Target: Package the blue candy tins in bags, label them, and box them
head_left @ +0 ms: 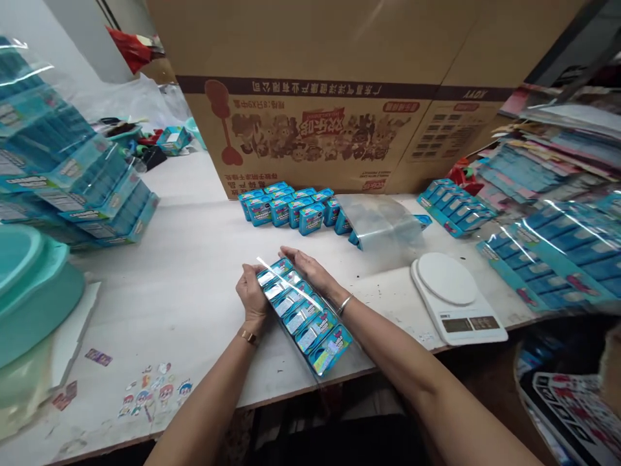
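A long display pack of small blue boxes (303, 316) lies tilted between my hands near the table's front edge. Clear, shiny plastic covers it, and a strip of the film sticks up at the far end. My left hand (252, 292) is closed on the pack's left side by the far end, its fingers curled. Along the opposite side, my right hand (314, 273) grips the pack, with part of its fingers hidden behind it. Just beyond stand several loose blue boxes (310, 219) in rows, beside a translucent plastic bag (383, 226) with more blue boxes at its opening.
A white kitchen scale (456, 294) sits at right, near more blue packs (456, 206). Tall stacks of wrapped packs (72, 175) and turquoise basins (43, 291) occupy the left. Behind rises a large cardboard box (320, 97). Stickers (158, 391) mark the white table (189, 291).
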The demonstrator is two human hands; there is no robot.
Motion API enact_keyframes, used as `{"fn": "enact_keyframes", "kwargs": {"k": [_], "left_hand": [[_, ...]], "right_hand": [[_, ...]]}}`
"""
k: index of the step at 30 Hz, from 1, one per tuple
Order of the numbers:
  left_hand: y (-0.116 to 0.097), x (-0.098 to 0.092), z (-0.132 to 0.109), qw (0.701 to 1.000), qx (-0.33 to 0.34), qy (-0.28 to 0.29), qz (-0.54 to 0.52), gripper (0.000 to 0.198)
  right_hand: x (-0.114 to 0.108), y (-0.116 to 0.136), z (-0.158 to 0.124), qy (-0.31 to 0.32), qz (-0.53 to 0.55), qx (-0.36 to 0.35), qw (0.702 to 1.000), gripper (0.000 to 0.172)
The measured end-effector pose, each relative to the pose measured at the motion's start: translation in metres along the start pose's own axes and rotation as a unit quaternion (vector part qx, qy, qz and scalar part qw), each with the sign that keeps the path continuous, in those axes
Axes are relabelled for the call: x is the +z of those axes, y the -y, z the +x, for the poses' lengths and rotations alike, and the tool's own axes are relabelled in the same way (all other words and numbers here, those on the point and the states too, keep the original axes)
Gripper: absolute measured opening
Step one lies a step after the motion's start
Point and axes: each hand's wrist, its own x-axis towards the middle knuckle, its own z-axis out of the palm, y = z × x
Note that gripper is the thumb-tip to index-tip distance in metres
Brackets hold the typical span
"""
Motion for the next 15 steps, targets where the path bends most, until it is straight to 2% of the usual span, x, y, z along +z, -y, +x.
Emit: {"fn": "enact_keyframes", "kwargs": {"k": [2,3,6,8,10,11,13,15], "left_hand": [[0.0,-0.008,0.008,0.999,0.0,0.043,0.002,0.069],[0.0,-0.013,0.014,0.998,0.001,0.065,-0.005,0.073],[-0.005,-0.027,0.035,0.99,0.012,0.137,-0.018,0.081],[-0.012,-0.035,0.049,0.977,0.005,0.214,0.011,0.085],[-0.021,-0.039,0.061,0.946,-0.024,0.316,0.063,0.085],[-0.025,-0.039,0.065,0.925,-0.046,0.367,0.09,0.084],[-0.033,-0.037,0.07,0.881,-0.085,0.447,0.13,0.079],[-0.04,-0.034,0.071,0.852,-0.117,0.49,0.141,0.074]], "right_hand": [[-0.017,0.018,-0.017,-0.069,0.007,-0.043,0.997,0.049],[-0.026,0.027,-0.034,-0.115,-0.001,-0.065,0.991,0.049],[-0.045,0.043,-0.114,-0.263,-0.045,-0.106,0.958,0.044],[-0.042,0.037,-0.173,-0.325,-0.061,-0.086,0.94,0.048],[-0.025,0.02,-0.217,-0.302,-0.069,0.008,0.951,0.057],[-0.013,0.011,-0.23,-0.276,-0.07,0.045,0.957,0.059],[0.014,-0.004,-0.235,-0.241,-0.071,0.064,0.966,0.061],[0.036,-0.013,-0.221,-0.247,-0.069,0.03,0.966,0.062]]}}
